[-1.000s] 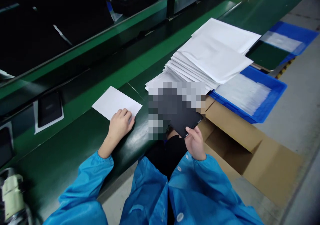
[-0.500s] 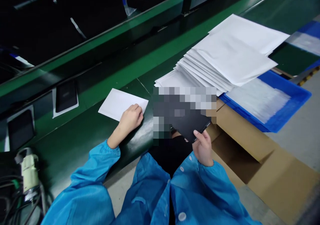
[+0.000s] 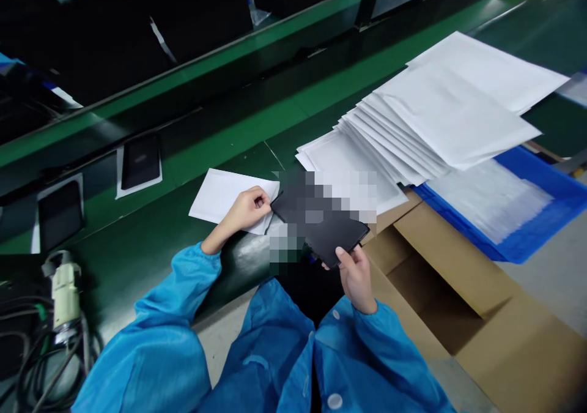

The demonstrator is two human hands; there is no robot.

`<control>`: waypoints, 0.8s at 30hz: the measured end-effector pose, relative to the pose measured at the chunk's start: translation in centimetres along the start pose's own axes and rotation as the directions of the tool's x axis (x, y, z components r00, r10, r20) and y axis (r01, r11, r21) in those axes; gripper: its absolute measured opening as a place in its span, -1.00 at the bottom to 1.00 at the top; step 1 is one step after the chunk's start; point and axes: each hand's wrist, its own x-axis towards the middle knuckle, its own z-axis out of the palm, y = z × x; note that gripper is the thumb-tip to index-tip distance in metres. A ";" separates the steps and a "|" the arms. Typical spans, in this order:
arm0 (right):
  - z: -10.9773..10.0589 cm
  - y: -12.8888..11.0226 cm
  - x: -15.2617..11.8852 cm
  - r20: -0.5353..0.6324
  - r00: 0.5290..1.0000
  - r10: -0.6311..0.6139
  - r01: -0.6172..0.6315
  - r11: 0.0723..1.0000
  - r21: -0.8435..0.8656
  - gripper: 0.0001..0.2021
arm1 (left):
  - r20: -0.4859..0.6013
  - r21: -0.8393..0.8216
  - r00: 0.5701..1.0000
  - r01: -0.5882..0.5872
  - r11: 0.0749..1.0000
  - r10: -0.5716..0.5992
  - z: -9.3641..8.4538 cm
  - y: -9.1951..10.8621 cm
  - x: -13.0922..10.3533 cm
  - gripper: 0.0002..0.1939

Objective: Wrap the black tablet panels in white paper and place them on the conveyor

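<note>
We log, left to right:
- Plug with cables (image 3: 64, 290), bench's left edge.
- Two dark devices on white sheets (image 3: 140, 162), on green conveyor belt (image 3: 220, 131).
- Left hand (image 3: 247, 208): fingers pinched on open edge of white envelope (image 3: 220, 193) lying flat on belt.
- Black flat device (image 3: 330, 235): partly blurred, its corner at envelope mouth; right hand (image 3: 355, 272) closed on its near end.
- Fanned envelope stack (image 3: 435, 119), overlapping blue tray (image 3: 541, 229).
- Cardboard box (image 3: 458, 278), below stack.
</note>
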 end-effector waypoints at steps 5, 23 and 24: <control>-0.1 0.6 0.1 0.027 0.999 0.033 -0.032 0.999 -0.027 -0.51 | -0.010 -0.108 0.998 0.064 0.992 -0.065 0.1 -0.1 0.1 -0.94; 0.6 1.1 -1.5 0.085 0.995 0.052 -0.045 0.996 -0.082 -0.48 | 0.037 0.117 0.993 -0.116 0.986 0.113 0.2 4.0 -1.6 -0.93; 0.6 1.0 -1.6 0.083 0.995 0.055 -0.048 0.996 -0.077 -0.49 | 0.024 0.145 0.995 -0.104 0.984 0.102 0.1 4.0 -1.7 -0.93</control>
